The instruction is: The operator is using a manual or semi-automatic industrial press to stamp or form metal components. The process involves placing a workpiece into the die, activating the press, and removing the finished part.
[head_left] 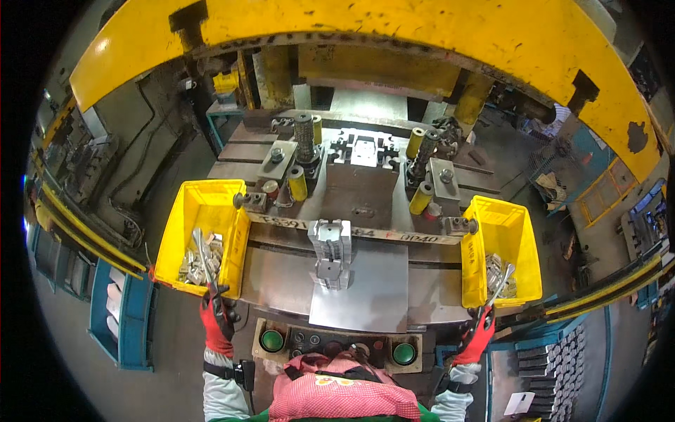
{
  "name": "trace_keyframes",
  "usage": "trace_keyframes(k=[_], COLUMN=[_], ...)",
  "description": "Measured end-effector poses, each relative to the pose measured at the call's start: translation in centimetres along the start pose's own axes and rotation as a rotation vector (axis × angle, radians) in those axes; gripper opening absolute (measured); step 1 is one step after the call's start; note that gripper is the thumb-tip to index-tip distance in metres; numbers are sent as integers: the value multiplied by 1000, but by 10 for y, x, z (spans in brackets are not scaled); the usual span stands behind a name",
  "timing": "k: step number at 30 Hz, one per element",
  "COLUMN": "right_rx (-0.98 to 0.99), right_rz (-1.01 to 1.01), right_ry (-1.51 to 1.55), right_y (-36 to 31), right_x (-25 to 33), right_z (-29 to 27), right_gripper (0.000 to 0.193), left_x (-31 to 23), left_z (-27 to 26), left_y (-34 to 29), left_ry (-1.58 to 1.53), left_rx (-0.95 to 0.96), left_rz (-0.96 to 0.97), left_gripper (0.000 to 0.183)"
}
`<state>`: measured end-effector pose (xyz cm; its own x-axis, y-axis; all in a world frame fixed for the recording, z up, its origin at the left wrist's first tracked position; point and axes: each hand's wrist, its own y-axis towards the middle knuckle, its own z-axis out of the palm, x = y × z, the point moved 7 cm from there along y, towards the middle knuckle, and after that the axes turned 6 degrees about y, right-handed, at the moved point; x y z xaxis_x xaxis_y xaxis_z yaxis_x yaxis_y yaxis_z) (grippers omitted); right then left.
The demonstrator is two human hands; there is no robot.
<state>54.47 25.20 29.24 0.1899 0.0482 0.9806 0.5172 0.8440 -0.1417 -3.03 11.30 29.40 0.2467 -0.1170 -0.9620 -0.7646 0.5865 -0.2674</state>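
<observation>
My left hand [216, 320], in a red and black glove, is closed around slim metal tongs [203, 257]. Their far end reaches over small silvery metal parts [190, 271] heaped in the left yellow bin [170, 232]. On the other side, my right hand [478, 334], gloved alike, grips a second pair of metal tongs [502, 283]. Those tips are over more small metal parts [494, 271] in the right yellow bin [524, 246]. Whether either pair pinches a part is too small to tell. Between the bins, a block-like silvery metal piece [330, 253] stands on a metal sheet [380, 288].
A press die [364, 151] lies behind, flanked by spring-wrapped posts [304, 141] and yellow cylinders [297, 184]. The yellow press frame [394, 17] arches above. Nearest me, a control panel carries two green buttons [272, 341]. Dark metal pieces [562, 373] lie in rows at right.
</observation>
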Motion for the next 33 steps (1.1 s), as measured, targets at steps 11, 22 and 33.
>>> trace_keyframes(k=[11, 22, 33], right_rx=[1073, 899, 1065], right_rz=[317, 125, 227], right_ry=[-203, 201, -379], right_y=[-147, -47, 89], right_x=[-45, 53, 26], right_z=[184, 275, 373], right_gripper=[39, 27, 25], left_x=[41, 66, 86], left_z=[9, -12, -26], left_y=[-30, -39, -47], left_ry=[324, -112, -112], left_rx=[144, 202, 44], left_rz=[342, -2, -113], left_gripper=[37, 24, 22])
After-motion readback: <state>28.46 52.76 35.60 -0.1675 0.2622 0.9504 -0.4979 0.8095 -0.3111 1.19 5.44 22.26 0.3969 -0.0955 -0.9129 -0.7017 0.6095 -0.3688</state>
